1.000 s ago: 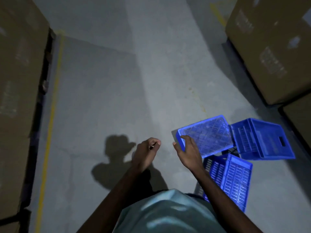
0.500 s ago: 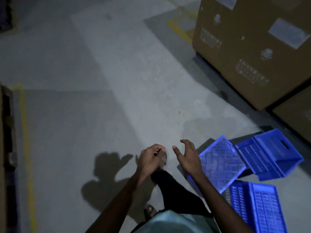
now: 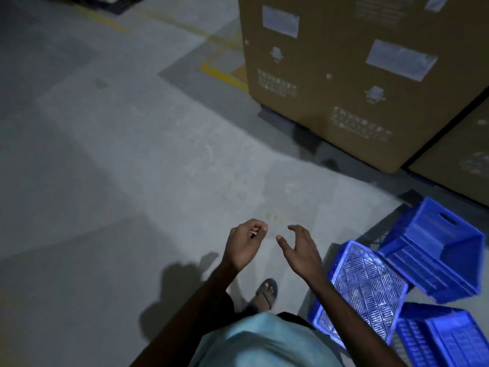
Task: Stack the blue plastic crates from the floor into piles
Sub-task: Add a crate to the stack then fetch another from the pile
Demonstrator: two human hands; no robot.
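Dim warehouse aisle: I stand over three crates tumbled close together on the grey concrete floor [image 3: 132, 154] at the near right, none of them yet piled. The tilted blue plastic crate [image 3: 367, 290] leans with its latticed base turned up. The blue plastic crate with a handle slot [image 3: 434, 255] lies on its side just beyond it, its inside showing. The third blue plastic crate [image 3: 447, 337] sits at the near right edge. A tall brown cardboard carton [image 3: 330, 88] stands at the far right, and my sandalled foot [image 3: 264, 292] is planted just left of the crates.

My right hand [image 3: 299, 250] hangs beside the tilted crate with fingers spread and gently curved, grasping nothing. My left hand [image 3: 246, 245] is curled, fingertips drawn to the thumb around a pale sliver; whether it holds anything I cannot tell.

I judge these crates light and stiff, moulded shells that keep their shape when lifted by one side. The smooth plastic may slip in a loose hold, so the thick top rim or the cut-out handle slot looks like the sure place to take hold. Each needs righting before it will nest squarely
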